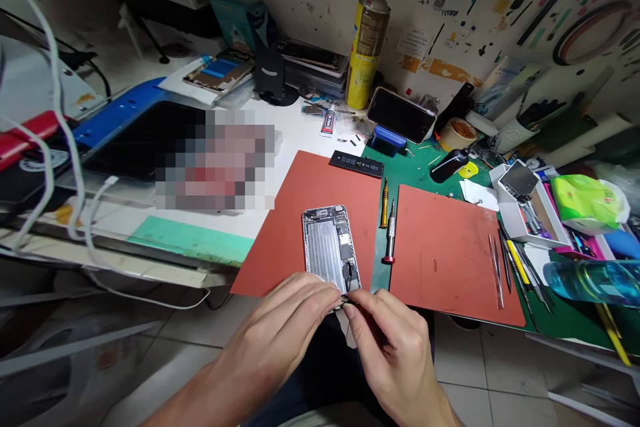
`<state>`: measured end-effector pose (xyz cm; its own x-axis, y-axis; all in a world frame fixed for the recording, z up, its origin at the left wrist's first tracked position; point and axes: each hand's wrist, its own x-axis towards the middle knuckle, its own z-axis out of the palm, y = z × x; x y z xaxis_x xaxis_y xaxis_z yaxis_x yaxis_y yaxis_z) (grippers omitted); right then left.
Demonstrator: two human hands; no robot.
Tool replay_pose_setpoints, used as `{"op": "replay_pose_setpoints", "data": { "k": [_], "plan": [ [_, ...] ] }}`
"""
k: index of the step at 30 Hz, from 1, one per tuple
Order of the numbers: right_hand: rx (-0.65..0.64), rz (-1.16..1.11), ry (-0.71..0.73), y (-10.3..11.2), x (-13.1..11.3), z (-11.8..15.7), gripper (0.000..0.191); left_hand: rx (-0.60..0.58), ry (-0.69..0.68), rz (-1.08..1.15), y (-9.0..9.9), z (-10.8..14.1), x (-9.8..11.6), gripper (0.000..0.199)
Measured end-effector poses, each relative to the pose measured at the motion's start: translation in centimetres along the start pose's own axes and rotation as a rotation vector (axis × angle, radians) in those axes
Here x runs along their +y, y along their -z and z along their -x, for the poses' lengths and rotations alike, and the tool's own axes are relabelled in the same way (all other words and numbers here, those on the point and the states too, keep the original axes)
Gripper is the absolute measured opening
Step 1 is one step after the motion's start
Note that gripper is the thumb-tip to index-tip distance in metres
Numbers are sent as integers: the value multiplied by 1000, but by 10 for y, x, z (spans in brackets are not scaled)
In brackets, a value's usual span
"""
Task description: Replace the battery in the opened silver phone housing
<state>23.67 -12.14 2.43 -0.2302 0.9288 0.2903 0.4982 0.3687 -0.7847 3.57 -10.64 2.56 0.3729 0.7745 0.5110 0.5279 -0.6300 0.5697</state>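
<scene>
An opened phone housing (325, 250), silver inside with a bare battery bay, lies on a red-brown mat (280, 240) near the table's front edge. My left hand (295, 313) rests over its lower left corner, fingers together and bent around that end. At the lower right corner, my right hand (387, 340) pinches a small dark part at the phone's bottom edge; the fingertips mostly hide it. A black battery (356, 164) lies at the mat's top edge. Right of the phone are a gold screwdriver (385, 203) and a silver screwdriver with a red end (391, 233).
A second red-brown mat (450, 247) lies to the right, with tweezers (496, 270) and several thin tools beside it. Behind stand a yellow spray can (367, 47) and a propped phone (401, 113). A blue bottle (595, 282) lies far right; white cables (55, 80) hang at left.
</scene>
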Motion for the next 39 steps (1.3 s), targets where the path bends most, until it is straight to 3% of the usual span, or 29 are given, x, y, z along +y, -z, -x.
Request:
{"op": "replay_pose_setpoints", "data": {
  "k": [6, 15, 22, 30, 39],
  "plan": [
    [44, 123, 117, -5, 1, 2, 20, 49, 68, 59, -5, 2, -3, 22],
    [210, -43, -97, -25, -5, 11, 19, 131, 232, 87, -4, -2, -4, 15],
    [246, -23, -95, -38, -5, 15, 19, 91, 143, 195, -11, -1, -10, 28],
    [271, 378, 82, -45, -5, 22, 21, 66, 121, 221, -8, -2, -20, 28],
    [326, 517, 60, -55, -12, 13, 18, 82, 155, 145, -6, 0, -24, 22]
  ]
}}
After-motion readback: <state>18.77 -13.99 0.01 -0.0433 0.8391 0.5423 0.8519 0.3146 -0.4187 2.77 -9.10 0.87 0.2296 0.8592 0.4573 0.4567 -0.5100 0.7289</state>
